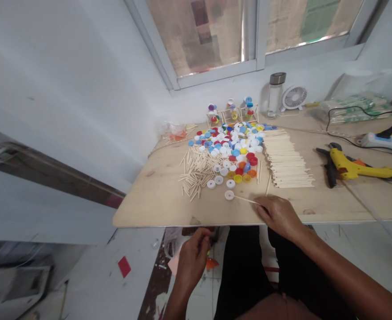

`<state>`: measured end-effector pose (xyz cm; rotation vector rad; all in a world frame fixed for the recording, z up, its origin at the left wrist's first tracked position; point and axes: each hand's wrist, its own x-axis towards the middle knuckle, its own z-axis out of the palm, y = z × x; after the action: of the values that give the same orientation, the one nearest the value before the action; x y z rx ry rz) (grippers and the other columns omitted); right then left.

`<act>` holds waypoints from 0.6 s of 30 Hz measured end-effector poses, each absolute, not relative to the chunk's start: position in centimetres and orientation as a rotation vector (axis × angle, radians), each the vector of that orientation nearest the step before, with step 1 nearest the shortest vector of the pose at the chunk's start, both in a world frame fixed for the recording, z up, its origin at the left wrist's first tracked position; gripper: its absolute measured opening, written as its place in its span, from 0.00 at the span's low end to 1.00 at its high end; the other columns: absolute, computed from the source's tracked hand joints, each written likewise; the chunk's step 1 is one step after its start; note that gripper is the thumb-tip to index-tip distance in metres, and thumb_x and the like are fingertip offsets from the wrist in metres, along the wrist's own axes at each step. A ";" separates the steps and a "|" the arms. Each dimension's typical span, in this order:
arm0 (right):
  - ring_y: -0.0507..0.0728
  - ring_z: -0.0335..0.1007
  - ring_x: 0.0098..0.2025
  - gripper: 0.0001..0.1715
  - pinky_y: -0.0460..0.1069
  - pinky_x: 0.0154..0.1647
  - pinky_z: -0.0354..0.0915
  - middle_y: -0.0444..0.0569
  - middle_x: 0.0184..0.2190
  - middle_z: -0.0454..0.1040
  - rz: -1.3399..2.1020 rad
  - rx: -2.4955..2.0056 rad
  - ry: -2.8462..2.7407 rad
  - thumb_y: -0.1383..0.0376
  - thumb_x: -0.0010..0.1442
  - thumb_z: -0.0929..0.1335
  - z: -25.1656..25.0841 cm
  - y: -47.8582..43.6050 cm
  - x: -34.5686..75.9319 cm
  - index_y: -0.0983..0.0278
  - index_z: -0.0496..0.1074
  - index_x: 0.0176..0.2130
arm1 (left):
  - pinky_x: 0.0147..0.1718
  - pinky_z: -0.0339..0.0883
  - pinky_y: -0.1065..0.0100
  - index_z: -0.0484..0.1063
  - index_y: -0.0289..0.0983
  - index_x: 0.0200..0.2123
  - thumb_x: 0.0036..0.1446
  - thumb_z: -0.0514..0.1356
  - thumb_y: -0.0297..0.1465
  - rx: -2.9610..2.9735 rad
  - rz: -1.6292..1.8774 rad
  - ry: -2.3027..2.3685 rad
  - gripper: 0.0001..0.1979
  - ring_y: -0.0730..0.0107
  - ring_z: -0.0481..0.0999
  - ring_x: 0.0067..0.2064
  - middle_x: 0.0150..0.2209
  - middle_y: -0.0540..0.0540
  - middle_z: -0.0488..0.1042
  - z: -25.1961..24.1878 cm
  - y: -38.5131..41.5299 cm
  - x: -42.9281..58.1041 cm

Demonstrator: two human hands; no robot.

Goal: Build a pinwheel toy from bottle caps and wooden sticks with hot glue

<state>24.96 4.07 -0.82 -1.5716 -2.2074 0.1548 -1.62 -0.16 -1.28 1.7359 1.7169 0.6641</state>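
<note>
A wooden stick point(247, 200) is pinched by the right hand point(277, 218), beside a white cap point(229, 194). The left hand point(192, 262) is closed, its contents hidden.

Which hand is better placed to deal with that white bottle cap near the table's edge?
The right hand, probably: it rests at the wooden table's edge, its fingers on a thin stick reaching to the white bottle cap. The left hand is below the table, gripping something dark.

the one view looks from the person's head, forward and down across a wooden table point(149, 195), facing the bottle caps point(227, 153) below a window point(199, 35). it sits close, just behind the table's near edge.
</note>
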 end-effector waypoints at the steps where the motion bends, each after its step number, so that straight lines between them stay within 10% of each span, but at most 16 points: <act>1: 0.56 0.72 0.30 0.19 0.48 0.30 0.60 0.50 0.29 0.78 0.154 -1.572 -2.202 0.62 0.65 0.58 -0.9 4.1 24.9 0.63 0.75 0.34 | 0.23 0.59 0.71 0.70 0.39 0.30 0.58 0.49 0.35 1.734 0.677 1.716 0.12 0.68 0.70 0.22 0.19 0.53 0.70 -1.1 0.0 -1.5; 6: 0.56 0.74 0.35 0.19 0.47 0.34 0.62 0.51 0.34 0.79 0.161 -1.534 -2.180 0.63 0.65 0.58 -1.3 4.2 24.9 0.63 0.76 0.37 | 0.24 0.59 0.70 0.69 0.39 0.23 0.57 0.52 0.38 1.838 0.634 1.726 0.14 0.70 0.68 0.22 0.19 0.51 0.71 -0.6 0.5 -1.2; 18: 0.57 0.74 0.36 0.18 0.48 0.36 0.64 0.51 0.35 0.79 0.175 -1.493 -2.152 0.62 0.66 0.59 -1.8 4.1 25.0 0.63 0.76 0.38 | 0.38 0.69 0.65 0.72 0.38 0.44 0.55 0.55 0.31 2.074 0.899 1.601 0.13 0.65 0.75 0.38 0.36 0.46 0.76 -0.3 4.2 1.4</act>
<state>24.99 4.13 -1.76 -1.4931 -2.1519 0.1748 1.36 4.20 -0.26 2.0737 1.6006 0.8986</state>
